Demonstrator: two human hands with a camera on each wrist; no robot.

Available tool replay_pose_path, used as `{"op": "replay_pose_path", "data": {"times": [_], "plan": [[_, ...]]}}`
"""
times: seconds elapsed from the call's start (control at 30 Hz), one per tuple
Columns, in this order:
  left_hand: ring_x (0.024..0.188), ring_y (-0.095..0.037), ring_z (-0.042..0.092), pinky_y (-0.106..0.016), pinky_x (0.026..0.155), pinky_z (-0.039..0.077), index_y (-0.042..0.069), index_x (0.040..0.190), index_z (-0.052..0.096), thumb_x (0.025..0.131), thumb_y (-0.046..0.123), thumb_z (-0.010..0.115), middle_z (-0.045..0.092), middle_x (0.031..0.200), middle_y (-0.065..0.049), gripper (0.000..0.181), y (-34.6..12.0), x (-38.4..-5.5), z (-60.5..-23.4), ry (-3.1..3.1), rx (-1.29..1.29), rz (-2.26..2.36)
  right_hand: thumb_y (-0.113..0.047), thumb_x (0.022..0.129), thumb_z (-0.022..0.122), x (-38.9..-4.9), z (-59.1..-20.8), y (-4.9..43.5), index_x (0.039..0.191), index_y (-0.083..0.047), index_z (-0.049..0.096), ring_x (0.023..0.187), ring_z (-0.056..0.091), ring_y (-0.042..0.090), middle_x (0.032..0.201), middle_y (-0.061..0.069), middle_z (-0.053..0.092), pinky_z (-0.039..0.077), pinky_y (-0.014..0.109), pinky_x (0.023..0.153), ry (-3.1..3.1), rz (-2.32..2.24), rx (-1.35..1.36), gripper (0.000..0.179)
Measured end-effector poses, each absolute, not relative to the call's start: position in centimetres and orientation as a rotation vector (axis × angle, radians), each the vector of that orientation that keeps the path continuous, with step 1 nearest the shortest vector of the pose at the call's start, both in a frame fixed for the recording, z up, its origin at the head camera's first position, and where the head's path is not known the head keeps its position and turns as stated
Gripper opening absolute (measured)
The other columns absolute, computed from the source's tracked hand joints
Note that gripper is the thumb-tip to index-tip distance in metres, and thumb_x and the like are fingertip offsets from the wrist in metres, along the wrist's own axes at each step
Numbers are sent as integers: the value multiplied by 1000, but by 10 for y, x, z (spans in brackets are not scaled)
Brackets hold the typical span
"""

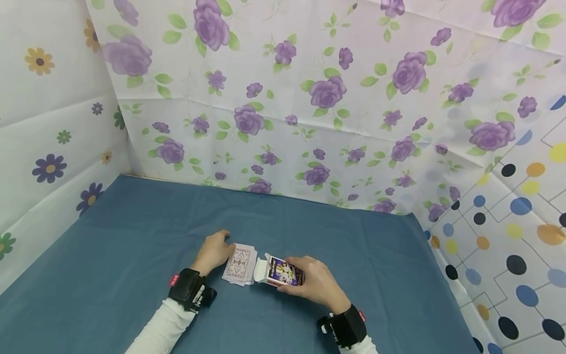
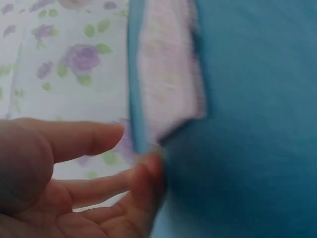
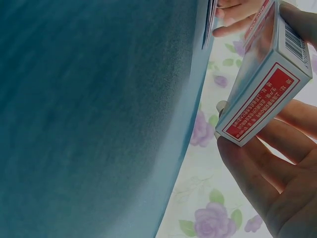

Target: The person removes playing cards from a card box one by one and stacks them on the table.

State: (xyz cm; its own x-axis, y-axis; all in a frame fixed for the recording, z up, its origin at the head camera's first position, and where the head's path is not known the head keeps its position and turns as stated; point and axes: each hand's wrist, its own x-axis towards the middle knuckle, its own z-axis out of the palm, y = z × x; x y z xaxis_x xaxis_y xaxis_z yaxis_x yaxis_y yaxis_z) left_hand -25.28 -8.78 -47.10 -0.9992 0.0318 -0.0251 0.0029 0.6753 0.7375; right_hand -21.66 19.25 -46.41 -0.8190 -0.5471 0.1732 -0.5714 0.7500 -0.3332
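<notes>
Head view: right hand (image 1: 315, 281) grips the card box (image 1: 285, 273) between thumb and fingers at the end away from its flap (image 1: 261, 270), presumably keeping the mouth clear toward the cards. Card stack (image 1: 240, 263) lies backs-up on blue cloth (image 1: 376, 255) between the hands; left hand (image 1: 214, 252), digits loosely parted, grips nothing visible at its upper-left corner, contact unclear.

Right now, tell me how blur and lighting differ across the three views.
Left wrist: the card stack is smeared, its back pattern lost, and the left hand looks soft; right wrist: the card box is fairly crisp, but much of the blue cloth looks dark; head: light is broad and fairly even, with no strong glare.
</notes>
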Motion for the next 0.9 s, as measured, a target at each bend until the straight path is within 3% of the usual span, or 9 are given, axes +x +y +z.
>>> {"op": "replay_pose_path", "data": {"times": [0.13, 0.27, 0.37, 0.5, 0.63, 0.77, 0.9], "plan": [[85, -25, 65, -36, 70, 52, -6, 129, 54, 95, 11, 59, 67, 100, -18, 38, -79, -240, -447, 2769, 209, 1357, -61, 79, 69, -216, -463, 193, 127, -17, 63, 87, 59, 7, 113, 0, 69, 44, 22, 70, -2869, 581, 929, 66], [86, -18, 63, -30, 75, 50, 3, 115, 66, 95, 11, 60, 67, 99, -9, 22, -68, -226, -425, 2636, 495, 1461, -60, 78, 71, -216, -461, 194, 128, -17, 63, 84, 58, 6, 111, 0, 69, 44, 20, 68, -2846, 602, 937, 66], [79, -14, 61, -27, 68, 49, 5, 105, 70, 93, 9, 62, 68, 92, -6, 14, -60, -217, -416, 2601, 646, 1409, -58, 78, 72, -216, -459, 195, 128, -16, 63, 83, 57, 5, 111, 0, 69, 44, 20, 68, -2828, 619, 945, 66], [66, -10, 57, -23, 56, 45, 5, 92, 69, 91, 5, 63, 65, 81, -4, 6, -49, -209, -417, 2622, 653, 1337, -58, 79, 71, -215, -459, 195, 128, -16, 62, 85, 59, 7, 112, 1, 69, 45, 21, 68, -2818, 617, 954, 66], [52, -10, 51, -23, 47, 40, 5, 81, 65, 90, 2, 62, 59, 67, -2, 10, -42, -205, -424, 2630, 605, 1338, -59, 79, 70, -213, -458, 195, 128, -18, 62, 90, 61, 9, 115, 0, 68, 47, 24, 72, -2822, 617, 954, 65], [45, -9, 47, -23, 42, 36, 6, 74, 63, 88, 3, 63, 54, 54, 1, 14, -40, -207, -431, 2615, 590, 1346, -59, 78, 71, -212, -458, 195, 128, -19, 62, 94, 62, 10, 116, -1, 68, 49, 26, 75, -2817, 602, 950, 65], [44, -8, 45, -22, 42, 35, 6, 72, 62, 87, 5, 63, 52, 52, 3, 16, -39, -211, -436, 2585, 602, 1349, -58, 78, 72, -212, -455, 195, 128, -18, 62, 93, 62, 10, 115, 0, 68, 49, 26, 74, -2798, 582, 952, 65]]}}
